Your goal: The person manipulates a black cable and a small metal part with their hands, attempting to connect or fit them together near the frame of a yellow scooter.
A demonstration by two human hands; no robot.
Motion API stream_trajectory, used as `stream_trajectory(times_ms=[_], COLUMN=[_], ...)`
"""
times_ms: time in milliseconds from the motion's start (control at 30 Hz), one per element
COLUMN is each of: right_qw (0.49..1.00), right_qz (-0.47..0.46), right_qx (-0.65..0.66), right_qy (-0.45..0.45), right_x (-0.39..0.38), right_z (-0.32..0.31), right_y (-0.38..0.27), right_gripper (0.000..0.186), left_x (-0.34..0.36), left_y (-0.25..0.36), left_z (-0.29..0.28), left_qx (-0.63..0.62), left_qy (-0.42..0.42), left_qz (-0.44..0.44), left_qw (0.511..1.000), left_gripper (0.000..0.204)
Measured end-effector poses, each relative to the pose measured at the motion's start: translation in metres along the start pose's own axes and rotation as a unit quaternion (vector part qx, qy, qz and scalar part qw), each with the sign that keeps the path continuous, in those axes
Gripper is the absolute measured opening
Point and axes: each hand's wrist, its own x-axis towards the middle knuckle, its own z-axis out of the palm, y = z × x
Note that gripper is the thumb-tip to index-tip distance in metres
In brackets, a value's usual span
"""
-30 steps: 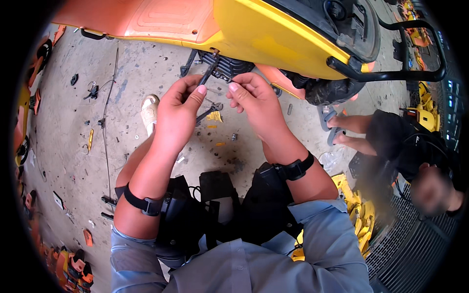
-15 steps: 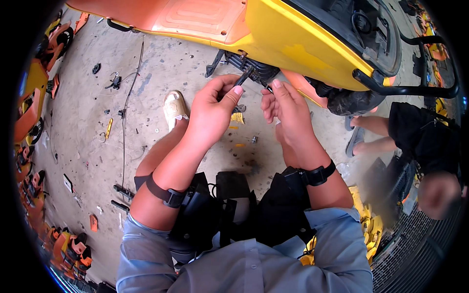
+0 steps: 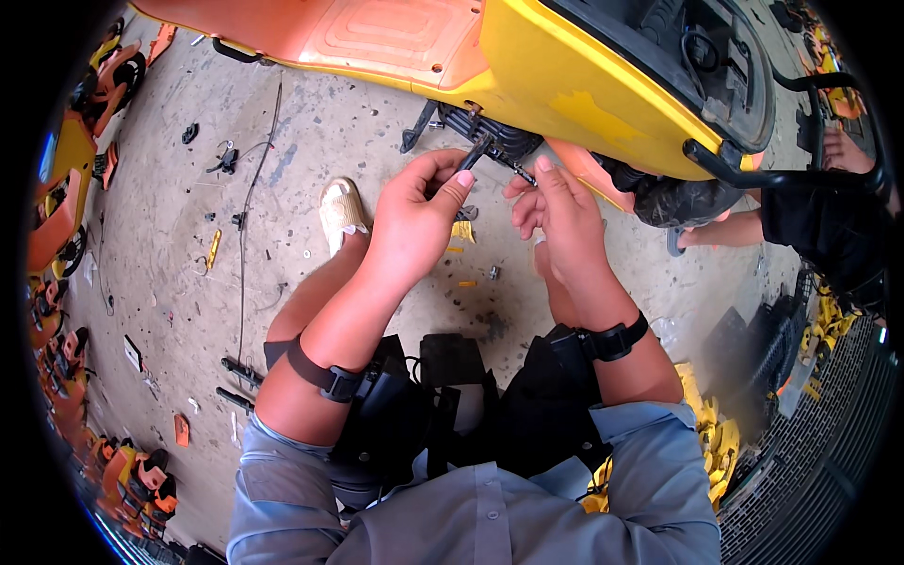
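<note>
My left hand [image 3: 416, 209] is closed, with thumb and fingers round a slim black part [image 3: 477, 151] that points up and to the right. My right hand [image 3: 557, 200] pinches the end of a thin dark rod [image 3: 524, 173] between thumb and forefinger, its other fingers curled loosely. The two pieces come close together between my hands; whether they are joined I cannot tell. Just behind them is the dark ribbed underside part [image 3: 513, 135] of a yellow and orange scooter [image 3: 565, 80].
A side stand [image 3: 417, 127] juts below the scooter. On the concrete floor lie a long black cable [image 3: 247, 202], a yellow strip [image 3: 214, 248] and several small parts. Yellow panels [image 3: 716, 438] are piled at right, near another person's leg [image 3: 725, 231]. Orange scooters line the left.
My right hand has shifted slightly, and more of the thin rod shows between my hands. The person at right has moved, with a hand now near the scooter's black rail.
</note>
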Motion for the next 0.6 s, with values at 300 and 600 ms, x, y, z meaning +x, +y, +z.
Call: stream_trajectory(times_ms=[300, 600], right_qw=[0.994, 1.0], right_qz=[-0.093, 0.0], right_qx=[-0.061, -0.003], right_qy=[-0.013, 0.027], right_x=[0.011, 0.006], right_z=[0.004, 0.01], right_y=[0.019, -0.012], right_gripper=[0.024, 0.034], left_x=[-0.001, 0.014], left_y=[-0.01, -0.009], left_z=[-0.006, 0.01], left_qx=[-0.009, -0.054], left_qy=[-0.005, 0.014], left_qz=[0.001, -0.012], left_qw=[1.0, 0.998], left_gripper=[0.024, 0.026])
